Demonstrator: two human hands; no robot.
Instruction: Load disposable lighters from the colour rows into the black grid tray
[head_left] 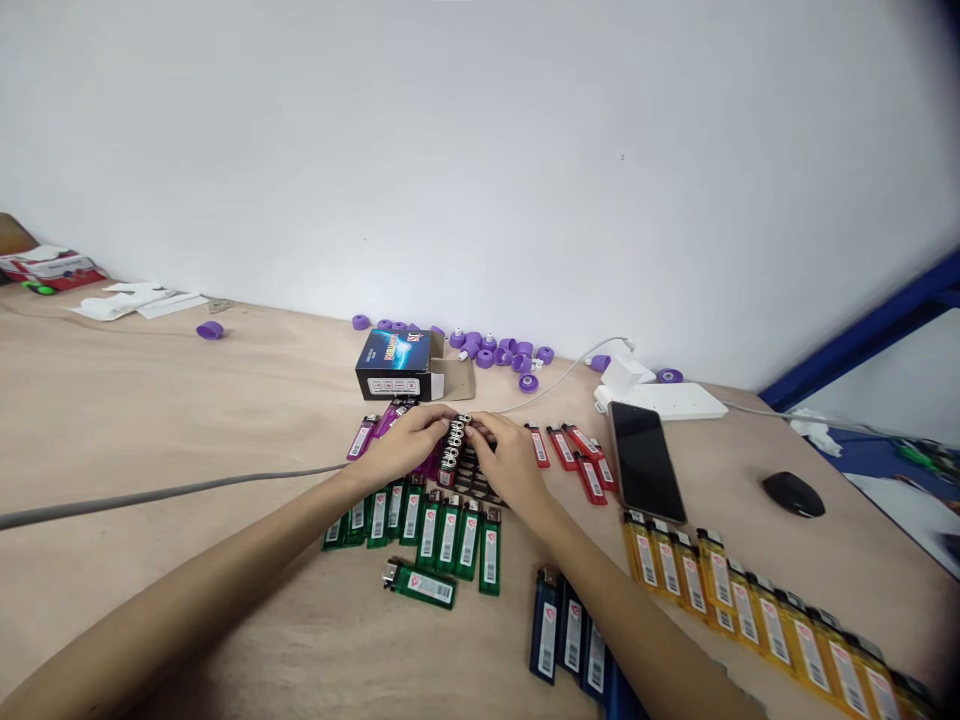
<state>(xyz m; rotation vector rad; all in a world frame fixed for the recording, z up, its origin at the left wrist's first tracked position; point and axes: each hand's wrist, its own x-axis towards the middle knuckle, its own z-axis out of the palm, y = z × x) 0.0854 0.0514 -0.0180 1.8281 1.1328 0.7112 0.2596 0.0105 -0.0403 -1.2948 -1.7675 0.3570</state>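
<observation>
A cardboard divider grid (474, 478) lies in front of me, and a row of lighters (454, 440) with metal tops uppermost fills its left side. My left hand (405, 442) is closed against the left of that row, thumb and fingertips at the lighter tops. From the other side my right hand (514, 462) curls over the grid, its thumb and fingers closed at the row's right; its exact hold is partly hidden. Purple lighters (363, 437) lie by my left hand. Green lighters (448, 535) lie nearest below the grid, one (420, 583) sideways.
A dark blue box (394, 362) stands open behind my hands, near purple caps (502, 355). Red lighters (577, 450), a phone (646, 460), a power strip (675, 402) and a mouse (793, 494) lie right. Blue lighters (574, 630) and yellow lighters (772, 625) lie nearer. A grey cable (172, 492) crosses left.
</observation>
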